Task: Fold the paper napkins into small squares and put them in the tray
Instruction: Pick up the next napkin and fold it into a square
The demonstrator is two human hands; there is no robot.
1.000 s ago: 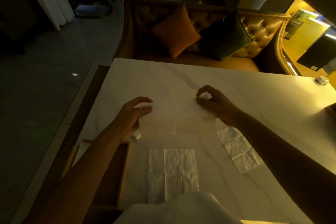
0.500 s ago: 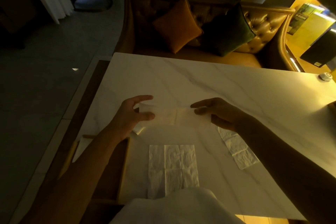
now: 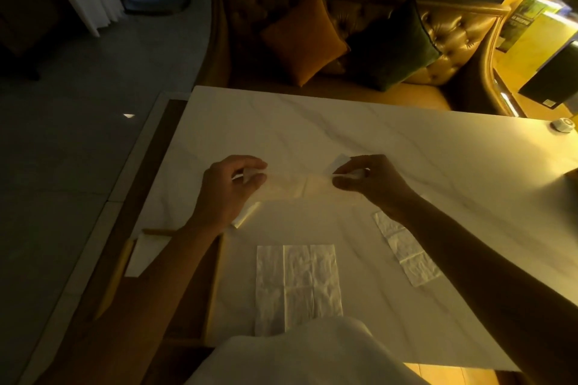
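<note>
Flat napkin (image 3: 298, 286) laid at 6 o'clock on table (image 3: 406, 159), second napkin (image 3: 406, 251) at 4. Tray (image 3: 215, 275) seen at 8, mostly hidden under forearm. Farther out, held napkin (image 3: 297, 186) stretched just above table centre, ends pinched by left hand (image 3: 228, 191) and right hand (image 3: 369, 184).

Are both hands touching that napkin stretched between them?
Touching. The head view shows the left hand and the right hand each pinching one end of the napkin between thumb and fingers.
</note>
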